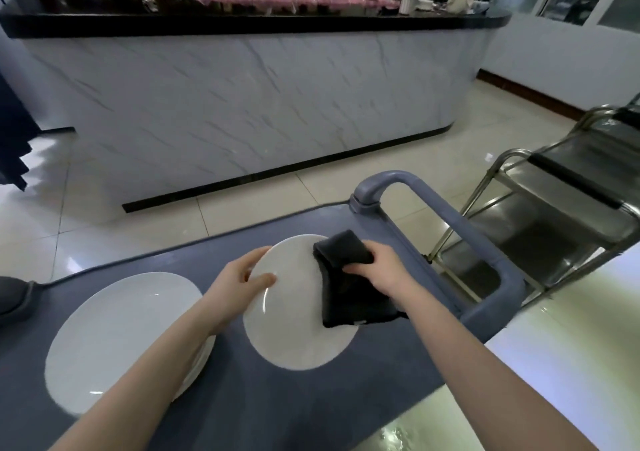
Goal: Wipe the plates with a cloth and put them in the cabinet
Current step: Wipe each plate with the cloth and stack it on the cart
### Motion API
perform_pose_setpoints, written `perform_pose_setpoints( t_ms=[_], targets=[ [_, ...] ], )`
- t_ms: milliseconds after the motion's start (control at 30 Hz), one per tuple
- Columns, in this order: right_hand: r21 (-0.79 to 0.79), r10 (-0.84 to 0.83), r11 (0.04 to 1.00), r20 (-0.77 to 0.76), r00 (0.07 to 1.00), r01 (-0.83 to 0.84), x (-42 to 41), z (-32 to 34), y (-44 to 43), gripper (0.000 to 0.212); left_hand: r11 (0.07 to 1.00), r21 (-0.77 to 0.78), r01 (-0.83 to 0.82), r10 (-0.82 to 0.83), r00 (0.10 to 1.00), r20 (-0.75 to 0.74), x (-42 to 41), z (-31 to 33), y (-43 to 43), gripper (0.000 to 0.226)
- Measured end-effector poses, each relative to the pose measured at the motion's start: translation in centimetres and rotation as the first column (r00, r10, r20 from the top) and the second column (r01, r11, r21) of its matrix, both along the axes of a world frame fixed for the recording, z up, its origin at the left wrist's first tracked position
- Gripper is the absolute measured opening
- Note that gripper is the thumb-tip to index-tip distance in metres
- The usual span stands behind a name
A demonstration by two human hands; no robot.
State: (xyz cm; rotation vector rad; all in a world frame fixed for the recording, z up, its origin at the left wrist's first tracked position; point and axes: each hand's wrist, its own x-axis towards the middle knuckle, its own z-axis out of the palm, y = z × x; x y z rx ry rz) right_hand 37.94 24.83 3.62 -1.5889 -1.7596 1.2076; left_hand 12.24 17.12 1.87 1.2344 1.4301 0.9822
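plate | left hand grips left rim | right hand clutches cloth on right edge | stack nearby left

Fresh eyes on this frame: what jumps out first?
Centre: a white plate, its rim gripped by the left hand, while the right hand holds a black cloth on it. Left of it, stacked white plates sit on the grey-blue cart; a marble-fronted counter fills the background.

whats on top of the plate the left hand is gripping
A dark cloth lies over the right side of the plate, gripped by the right hand. The left hand rests its thumb on the left rim. The plate surface beneath the cloth is hidden.
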Motion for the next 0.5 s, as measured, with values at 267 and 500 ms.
perform_pose_setpoints(
  t_ms=[267, 500],
  targets=[
    [0.151, -0.346, 0.932, 0.102, 0.933, 0.330, 3.7, -3.5, -2.4, 0.008, 0.901, -0.205, -0.383, 0.434, 0.800, 0.414, 0.9, -5.1, -0.9, 0.033],
    [0.185, -0.401, 0.912, 0.209, 0.892, 0.366, 9.3, -4.3, -3.0, 0.007, 0.793, -0.406, -0.455, 0.606, 0.665, 0.437, 6.0, -9.3, 1.7, 0.032]
  ],
)
